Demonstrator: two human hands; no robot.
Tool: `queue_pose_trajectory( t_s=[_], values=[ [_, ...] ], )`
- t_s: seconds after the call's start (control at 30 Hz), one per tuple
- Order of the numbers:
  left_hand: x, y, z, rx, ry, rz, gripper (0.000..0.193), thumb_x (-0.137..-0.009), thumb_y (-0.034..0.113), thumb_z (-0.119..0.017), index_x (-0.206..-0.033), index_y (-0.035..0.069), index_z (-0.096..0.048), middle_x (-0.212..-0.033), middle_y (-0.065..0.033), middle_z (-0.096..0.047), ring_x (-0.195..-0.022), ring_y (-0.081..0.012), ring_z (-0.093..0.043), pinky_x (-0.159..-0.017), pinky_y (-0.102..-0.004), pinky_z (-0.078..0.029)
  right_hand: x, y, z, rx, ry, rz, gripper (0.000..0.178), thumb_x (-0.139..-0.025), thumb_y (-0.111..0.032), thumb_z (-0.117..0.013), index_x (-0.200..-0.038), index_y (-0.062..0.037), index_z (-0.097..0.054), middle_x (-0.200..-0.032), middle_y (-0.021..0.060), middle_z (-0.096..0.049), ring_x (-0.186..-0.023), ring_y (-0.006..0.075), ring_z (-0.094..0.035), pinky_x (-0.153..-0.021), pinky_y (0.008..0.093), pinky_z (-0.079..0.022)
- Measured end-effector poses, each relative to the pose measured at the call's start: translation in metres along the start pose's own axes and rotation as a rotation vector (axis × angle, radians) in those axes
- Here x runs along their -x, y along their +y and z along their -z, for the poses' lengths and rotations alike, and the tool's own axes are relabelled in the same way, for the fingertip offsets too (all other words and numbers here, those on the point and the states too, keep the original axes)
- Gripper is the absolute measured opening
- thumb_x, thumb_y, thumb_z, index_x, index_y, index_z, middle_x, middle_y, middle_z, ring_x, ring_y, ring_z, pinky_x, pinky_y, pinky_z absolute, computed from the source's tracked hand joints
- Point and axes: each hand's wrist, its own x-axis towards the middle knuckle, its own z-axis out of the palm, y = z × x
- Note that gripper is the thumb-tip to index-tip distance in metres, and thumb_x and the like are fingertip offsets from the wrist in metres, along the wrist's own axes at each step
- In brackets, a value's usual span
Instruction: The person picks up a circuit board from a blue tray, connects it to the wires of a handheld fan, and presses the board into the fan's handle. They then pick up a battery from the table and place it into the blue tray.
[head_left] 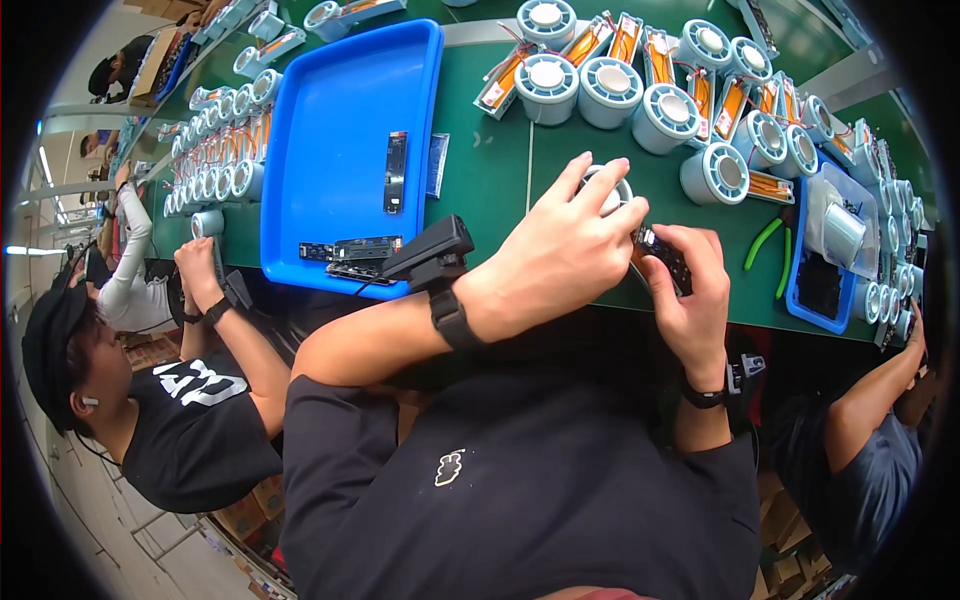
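Note:
My left hand [570,240] is closed over a light-blue round fan-like unit [614,197] with a pale centre disc, held just above the near edge of the green table. Most of that unit is hidden beneath the fingers. Right beside it, my right hand [697,290] pinches a black circuit board [668,260] between thumb and fingers. The board's upper end meets the unit's side near my left fingertips; whether they are joined I cannot tell. To the left, a large blue tray [335,130] carries a few more black circuit boards [396,172].
Several light-blue round units [610,90] with orange-and-white battery packs [703,105] stand along the far right. Green-handled pliers [768,243] lie beside a small blue bin [820,310] with a clear container. Co-workers sit at left [150,400] and right [860,440].

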Motion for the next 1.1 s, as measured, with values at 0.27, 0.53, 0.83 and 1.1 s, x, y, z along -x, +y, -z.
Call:
queue_pose_trajectory(
  t_s=[0.27, 0.53, 0.83, 1.1],
  values=[
    [0.017, -0.012, -0.011, 0.217, 0.227, -0.003, 0.009, -0.078, 0.015, -0.074, -0.081, 0.007, -0.072, -0.122, -0.0082, -0.07, -0.125, -0.0394, -0.064, -0.101, -0.0577, -0.057, -0.009, -0.024, 0.001, 0.109, -0.052, -0.041, 0.031, -0.081, 0.001, -0.08, -0.111, 0.0001, -0.075, -0.105, 0.0143, -0.072, -0.098, 0.0318, -0.064, -0.087, 0.0385, -0.053],
    [0.016, -0.011, -0.008, 0.158, 0.194, -0.028, 0.009, -0.077, 0.015, -0.074, -0.08, 0.007, -0.07, -0.13, -0.009, -0.068, -0.129, -0.0401, -0.061, -0.103, -0.0597, -0.055, -0.009, -0.012, 0.013, 0.089, -0.179, -0.017, 0.031, -0.083, 0.005, -0.075, -0.115, 0.0012, -0.076, -0.113, 0.0146, -0.074, -0.103, 0.0291, -0.066, -0.092, 0.0371, -0.053],
    [0.003, -0.012, 0.006, 0.199, -0.012, -0.045, 0.011, -0.076, 0.011, -0.074, -0.077, 0.006, -0.064, -0.125, -0.0105, -0.068, -0.128, -0.0421, -0.059, -0.098, -0.0552, -0.056, -0.004, 0.022, 0.01, -0.443, -0.195, -0.169, 0.025, -0.1, -0.012, -0.069, -0.117, 0.0044, -0.074, -0.112, 0.0162, -0.075, -0.097, 0.0215, -0.07, -0.089, 0.0323, -0.055],
    [-0.088, -0.147, 0.055, 0.143, 0.491, -0.075, 0.01, -0.078, 0.009, -0.08, -0.08, 0.005, -0.072, -0.106, -0.0121, -0.075, -0.101, -0.0339, -0.072, -0.089, -0.0432, -0.058, 0.012, 0.045, 0.005, -0.866, 0.004, -0.06, 0.059, -0.114, -0.044, -0.042, -0.11, 0.0085, -0.069, -0.112, 0.0168, -0.07, -0.098, 0.0201, -0.067, -0.089, 0.0323, -0.053]
  ],
)
